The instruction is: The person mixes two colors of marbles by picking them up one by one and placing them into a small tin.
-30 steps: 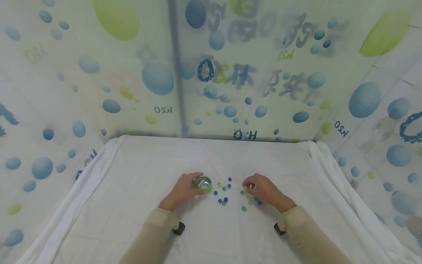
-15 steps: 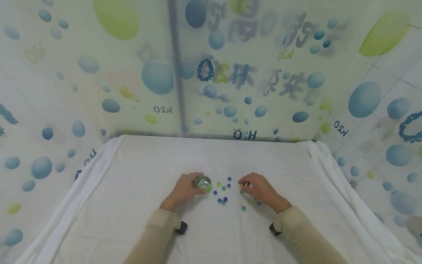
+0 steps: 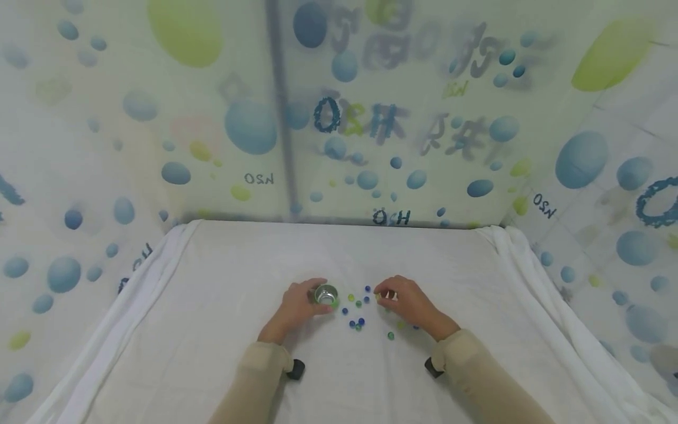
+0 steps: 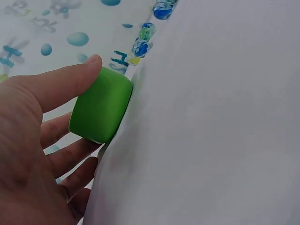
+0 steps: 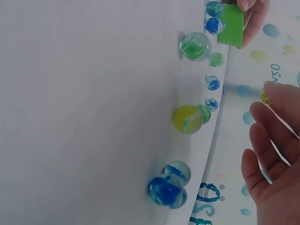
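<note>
My left hand grips a small cup from its left side, thumb and fingers around it. In the left wrist view the cup's outside is bright green; its inside looks shiny metallic in the head view. Between thumb and fingertip, my right hand pinches a yellow marble, held above the cloth to the right of the cup. Several blue, green and yellow glass marbles lie on the cloth between and below the hands, among them a green marble and a yellow marble.
A white cloth covers the table, with bunched folds along its left and right edges. Patterned curtains with blue and green ovals hang behind and at both sides. Blue marbles cluster at the bottom of the right wrist view.
My right hand has moved left toward the cup, carrying the pinched yellow marble. The left hand and the cup have stayed in place.
</note>
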Available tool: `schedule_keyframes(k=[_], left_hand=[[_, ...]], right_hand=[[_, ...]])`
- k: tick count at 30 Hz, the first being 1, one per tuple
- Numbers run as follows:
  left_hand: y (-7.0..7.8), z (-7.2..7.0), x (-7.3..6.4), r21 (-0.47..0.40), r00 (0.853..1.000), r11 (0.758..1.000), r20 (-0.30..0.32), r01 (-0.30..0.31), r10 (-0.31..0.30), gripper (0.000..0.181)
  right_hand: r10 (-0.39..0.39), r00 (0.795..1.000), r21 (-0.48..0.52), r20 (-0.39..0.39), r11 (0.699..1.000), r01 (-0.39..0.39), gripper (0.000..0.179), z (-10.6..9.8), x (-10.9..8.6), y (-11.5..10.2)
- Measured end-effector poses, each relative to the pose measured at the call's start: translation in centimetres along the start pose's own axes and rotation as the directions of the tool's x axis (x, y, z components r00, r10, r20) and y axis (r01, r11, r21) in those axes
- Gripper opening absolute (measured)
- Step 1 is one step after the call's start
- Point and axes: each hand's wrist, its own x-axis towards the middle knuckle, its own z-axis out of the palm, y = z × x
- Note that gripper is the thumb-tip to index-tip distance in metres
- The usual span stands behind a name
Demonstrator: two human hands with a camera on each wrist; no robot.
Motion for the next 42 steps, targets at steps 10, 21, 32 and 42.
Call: schedule_keyframes(k=[10, 21, 32, 42], left_hand=[[0.0, 0.0, -0.4, -0.016, 1.0, 1.0, -0.007, 0.026, -0.026, 0.067], [-0.2, 0.2, -0.3, -0.04, 1.0, 0.999, -0.017, 0.026, -0.026, 0.065], [-0.1, 0.2, -0.3, -0.03, 0.999, 0.999, -0.015, 0.037, -0.037, 0.066], [-0.2, 0.1, -0.2, -0.035, 1.0, 0.999, -0.023, 0.001, -0.002, 0.066]], right_hand=[[0.002, 1.0, 0.051, 0.018, 0.999, -0.003, 0.018, 0.9, 0.5, -0.8], [-0.053, 0.998, 0.104, 0.03, 0.993, 0.05, 0.017, 2.0, 1.0, -2.2], [-0.077, 0.997, 0.143, 0.017, 0.987, 0.074, 0.017, 3.2, 1.9, -3.3], [-0.09, 0.996, 0.179, 0.002, 0.98, 0.088, 0.02, 4.2, 3.0, -3.8]])
